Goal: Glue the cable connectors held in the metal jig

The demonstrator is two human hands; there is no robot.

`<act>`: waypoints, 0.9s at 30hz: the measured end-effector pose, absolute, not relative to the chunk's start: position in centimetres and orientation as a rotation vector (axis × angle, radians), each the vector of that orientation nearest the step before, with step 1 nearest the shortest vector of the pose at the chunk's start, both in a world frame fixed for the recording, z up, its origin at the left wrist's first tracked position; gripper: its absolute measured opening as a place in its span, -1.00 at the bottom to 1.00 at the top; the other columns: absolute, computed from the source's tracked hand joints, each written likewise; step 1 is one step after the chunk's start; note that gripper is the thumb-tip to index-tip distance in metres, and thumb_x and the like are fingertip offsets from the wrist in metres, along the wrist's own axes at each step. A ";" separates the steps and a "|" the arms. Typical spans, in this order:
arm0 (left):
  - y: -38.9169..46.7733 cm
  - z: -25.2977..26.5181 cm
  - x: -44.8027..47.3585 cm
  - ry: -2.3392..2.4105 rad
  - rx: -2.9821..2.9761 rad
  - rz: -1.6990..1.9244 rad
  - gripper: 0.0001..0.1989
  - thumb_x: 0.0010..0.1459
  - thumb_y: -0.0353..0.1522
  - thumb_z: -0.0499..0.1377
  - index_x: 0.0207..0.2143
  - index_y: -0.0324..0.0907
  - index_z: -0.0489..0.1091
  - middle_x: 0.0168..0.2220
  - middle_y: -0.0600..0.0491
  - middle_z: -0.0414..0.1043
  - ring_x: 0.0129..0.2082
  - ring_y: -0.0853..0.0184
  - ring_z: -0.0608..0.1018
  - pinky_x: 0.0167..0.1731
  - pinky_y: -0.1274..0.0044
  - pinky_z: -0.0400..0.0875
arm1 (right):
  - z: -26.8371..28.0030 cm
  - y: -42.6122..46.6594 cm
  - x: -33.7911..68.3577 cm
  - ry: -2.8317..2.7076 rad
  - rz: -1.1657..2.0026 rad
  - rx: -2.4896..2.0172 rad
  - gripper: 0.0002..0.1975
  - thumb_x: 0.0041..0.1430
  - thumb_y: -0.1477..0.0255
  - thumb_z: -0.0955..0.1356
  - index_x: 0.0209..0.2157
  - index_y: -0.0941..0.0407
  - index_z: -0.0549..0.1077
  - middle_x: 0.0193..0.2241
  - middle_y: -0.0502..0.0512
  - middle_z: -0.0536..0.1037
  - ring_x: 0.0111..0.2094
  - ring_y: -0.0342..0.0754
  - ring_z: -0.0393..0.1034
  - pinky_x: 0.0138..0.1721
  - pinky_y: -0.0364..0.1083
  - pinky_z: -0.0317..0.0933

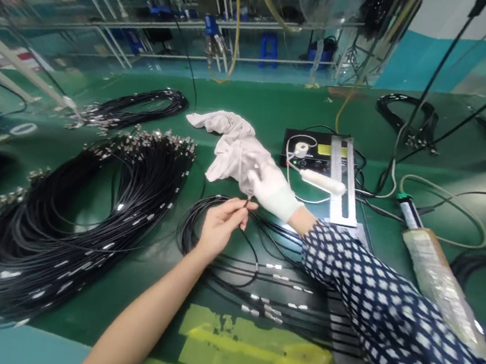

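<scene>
A large coil of black cables [130, 233] is covering the left of a green worktop [244, 96], metal-tipped ends bunching along its far side. At center, a worker's bare left hand [222, 224] is pinching a cable end [247, 202] between thumb and fingers, just in front of a crumpled white cloth [232, 148]. A blue stool [268, 49] is standing in the room beyond. The gloved right hand [271, 191] is touching the cloth; whether its fingers are gripping cannot be told. Farther right, a slotted metal plate [336, 199] is overlapping a black box [311, 147], and a teal-and-white pillar [425, 65] is rising behind.
</scene>
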State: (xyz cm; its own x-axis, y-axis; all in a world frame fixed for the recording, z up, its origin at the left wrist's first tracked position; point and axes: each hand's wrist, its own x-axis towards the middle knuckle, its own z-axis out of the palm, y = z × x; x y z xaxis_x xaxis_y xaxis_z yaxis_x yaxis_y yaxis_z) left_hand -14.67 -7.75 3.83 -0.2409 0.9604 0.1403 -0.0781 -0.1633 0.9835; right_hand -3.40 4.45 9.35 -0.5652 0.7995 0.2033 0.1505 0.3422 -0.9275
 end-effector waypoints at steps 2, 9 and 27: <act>-9.3 5.1 -12.4 1.202 1.215 1.447 -0.76 0.12 -0.23 0.30 -0.23 -0.18 0.61 -0.52 0.05 0.43 -0.55 0.43 0.39 -0.48 0.53 0.34 | 9.3 2.4 -0.2 -1.968 1.175 -0.784 -0.64 0.29 0.56 0.30 0.10 0.11 0.42 0.21 0.19 0.34 0.29 0.12 0.11 0.37 0.14 -0.08; -12.9 6.6 -5.5 1.166 1.523 0.963 -0.70 0.30 -0.24 0.12 -0.04 -0.10 0.56 -0.55 0.07 0.43 -0.58 0.43 0.40 -0.56 0.58 0.30 | 9.3 -2.5 12.0 -1.828 1.492 -0.710 -0.58 0.43 0.22 0.10 -0.11 0.15 0.47 -0.12 0.20 0.56 -0.20 0.01 0.53 -0.15 -0.02 0.43; -1.5 7.7 -15.4 2.276 1.755 0.618 -0.60 0.15 -0.17 0.28 -0.15 -0.34 0.45 -0.27 -0.05 0.53 -0.24 0.19 0.57 -0.22 0.41 0.48 | 4.3 -7.3 22.1 -1.584 1.648 -1.074 -0.85 0.15 0.38 0.37 -0.47 0.12 0.48 -0.58 -0.07 0.44 -0.50 -0.14 0.30 -0.38 -0.13 0.18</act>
